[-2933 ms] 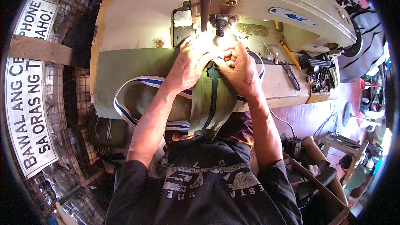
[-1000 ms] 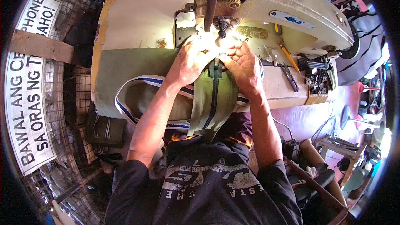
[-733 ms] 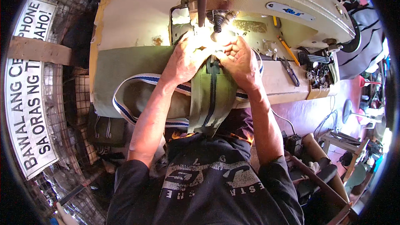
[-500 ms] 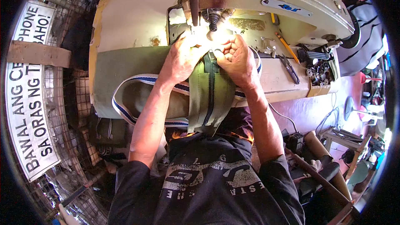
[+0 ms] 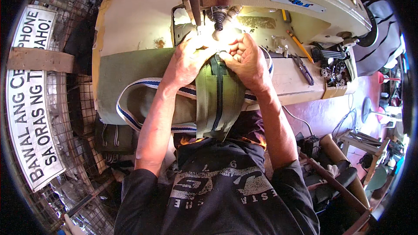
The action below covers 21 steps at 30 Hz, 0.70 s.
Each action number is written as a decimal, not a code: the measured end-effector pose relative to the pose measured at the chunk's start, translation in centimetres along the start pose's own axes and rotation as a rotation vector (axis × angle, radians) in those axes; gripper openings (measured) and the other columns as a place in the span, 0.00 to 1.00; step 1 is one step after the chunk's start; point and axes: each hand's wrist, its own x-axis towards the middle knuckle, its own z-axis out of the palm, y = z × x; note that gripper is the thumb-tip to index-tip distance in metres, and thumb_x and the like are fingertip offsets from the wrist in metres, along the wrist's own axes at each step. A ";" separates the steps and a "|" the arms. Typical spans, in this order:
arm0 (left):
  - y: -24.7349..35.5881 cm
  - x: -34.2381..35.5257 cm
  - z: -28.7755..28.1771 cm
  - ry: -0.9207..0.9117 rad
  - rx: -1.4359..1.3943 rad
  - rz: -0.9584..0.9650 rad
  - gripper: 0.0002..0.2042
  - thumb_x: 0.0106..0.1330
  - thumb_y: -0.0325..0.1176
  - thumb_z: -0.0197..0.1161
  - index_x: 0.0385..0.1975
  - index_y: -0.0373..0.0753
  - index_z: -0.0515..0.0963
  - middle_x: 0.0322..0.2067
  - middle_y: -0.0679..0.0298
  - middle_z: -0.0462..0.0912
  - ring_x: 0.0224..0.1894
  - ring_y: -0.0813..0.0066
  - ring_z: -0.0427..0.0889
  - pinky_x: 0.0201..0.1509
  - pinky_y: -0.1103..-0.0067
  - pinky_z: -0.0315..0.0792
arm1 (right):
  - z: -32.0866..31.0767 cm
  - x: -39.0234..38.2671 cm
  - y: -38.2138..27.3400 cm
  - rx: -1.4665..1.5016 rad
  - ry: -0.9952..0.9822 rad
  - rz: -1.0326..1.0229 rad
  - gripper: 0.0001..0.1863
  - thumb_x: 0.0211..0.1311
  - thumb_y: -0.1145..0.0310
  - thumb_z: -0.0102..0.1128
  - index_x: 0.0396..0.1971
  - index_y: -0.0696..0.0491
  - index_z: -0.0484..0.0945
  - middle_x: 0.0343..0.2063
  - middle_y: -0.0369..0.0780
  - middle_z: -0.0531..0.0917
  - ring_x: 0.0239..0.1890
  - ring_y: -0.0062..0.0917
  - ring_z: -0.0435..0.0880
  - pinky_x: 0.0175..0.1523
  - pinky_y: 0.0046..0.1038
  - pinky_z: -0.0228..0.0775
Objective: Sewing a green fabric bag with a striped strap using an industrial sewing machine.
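My left hand point(image 5: 186, 64) and my right hand point(image 5: 249, 63) meet under the head of a sewing machine point(image 5: 257, 1). Between them is the far end of a green fabric panel point(image 5: 206, 100), pinched by the fingers of both. A dark zipper point(image 5: 219, 93) runs lengthwise down the panel toward my lap. Bright lamp glare washes out the fingertips and the needle area, so the exact stitching spot cannot be made out. A white strap with a blue stripe point(image 5: 123, 104) loops out beneath my left forearm and shows again beyond my right wrist.
Right of my hands lie thread snips point(image 5: 303, 70), an orange-yellow slim tool point(image 5: 300, 48) and a yellow-handled tool point(image 5: 285, 16). A box of metal bobbins point(image 5: 336, 75) sits at the table's right end. Green cloth point(image 5: 130, 63) covers the left side; wire mesh with a white sign point(image 5: 38, 143) stands beyond.
The view has shifted slightly, moving the machine a little left in the picture. Both hands keep their pinch on the green panel's end, with only small finger movement.
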 end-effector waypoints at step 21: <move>0.7 0.4 -0.4 -0.069 -0.138 -0.187 0.10 0.67 0.32 0.61 0.42 0.36 0.84 0.38 0.60 0.84 0.42 0.72 0.82 0.50 0.77 0.72 | -0.7 -0.2 0.2 0.071 -0.076 -0.019 0.15 0.60 0.76 0.64 0.43 0.60 0.69 0.36 0.40 0.79 0.37 0.20 0.79 0.45 0.23 0.75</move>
